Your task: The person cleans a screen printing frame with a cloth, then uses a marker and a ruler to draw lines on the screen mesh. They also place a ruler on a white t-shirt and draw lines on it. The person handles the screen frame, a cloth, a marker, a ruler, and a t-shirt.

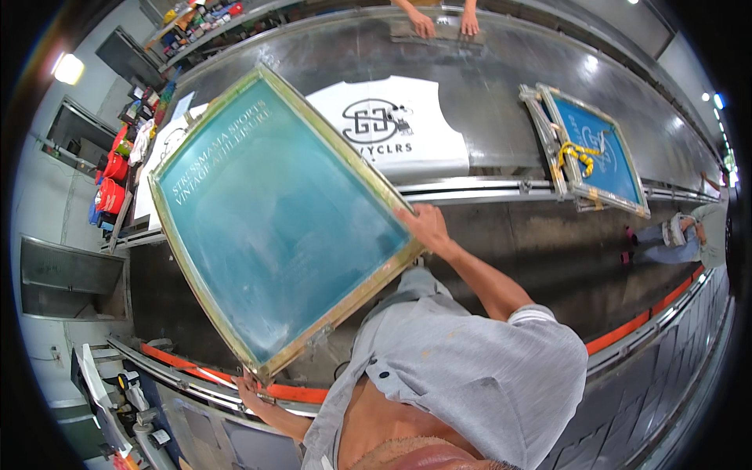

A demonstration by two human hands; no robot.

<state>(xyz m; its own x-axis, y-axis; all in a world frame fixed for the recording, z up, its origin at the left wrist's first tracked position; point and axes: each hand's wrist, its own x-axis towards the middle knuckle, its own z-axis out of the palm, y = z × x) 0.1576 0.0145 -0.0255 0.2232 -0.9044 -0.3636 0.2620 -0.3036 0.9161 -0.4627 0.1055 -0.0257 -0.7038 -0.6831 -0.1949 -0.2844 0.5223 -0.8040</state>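
Observation:
A large silk-screen frame (274, 211) with teal mesh and pale lettering near its far end is held up, tilted, in front of me. My right hand (427, 227) is closed on its right edge, near the corner. At the nearest lower corner, my left hand (254, 398) grips the frame from below; part of its fingers is hidden by the frame. Beyond the screen lies a white garment piece (423, 117) with a black print, flat on the long dark printing table (501, 70). The screen partly covers another white printed piece (168, 141) at the left.
Two stacked blue screens (603, 149) with a yellow strap rest on the table's rail at the right. A co-worker's hands (446, 25) press a flat piece on the far side. Another person (689, 235) stands far right. Red containers (113, 180) line the left. An orange-edged table (619, 333) runs behind me.

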